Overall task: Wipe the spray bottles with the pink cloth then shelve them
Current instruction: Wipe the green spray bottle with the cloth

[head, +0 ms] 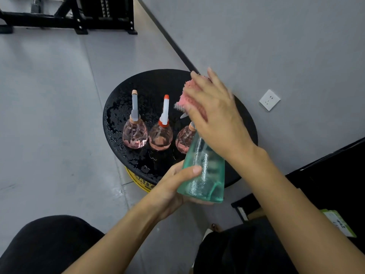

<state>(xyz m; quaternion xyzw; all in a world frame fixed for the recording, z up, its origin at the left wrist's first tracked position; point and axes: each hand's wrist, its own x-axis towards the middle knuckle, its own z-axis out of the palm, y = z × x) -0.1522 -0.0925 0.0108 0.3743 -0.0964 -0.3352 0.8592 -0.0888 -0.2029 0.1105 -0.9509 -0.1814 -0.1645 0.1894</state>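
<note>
My left hand grips the base of a green translucent spray bottle, tilted away from me above the near edge of the round black table. My right hand holds the pink cloth wrapped over that bottle's spray head, which is hidden beneath it. Three pink round spray bottles stand on the wet tabletop: the left one with a grey nozzle, the middle one with a white and red nozzle, and the right one partly hidden behind the green bottle.
The table stands on a yellow base against a grey wall with a white socket. A black shelf unit is at the right, with a green-edged card. A black metal frame stands at the far left. My knees are at the bottom.
</note>
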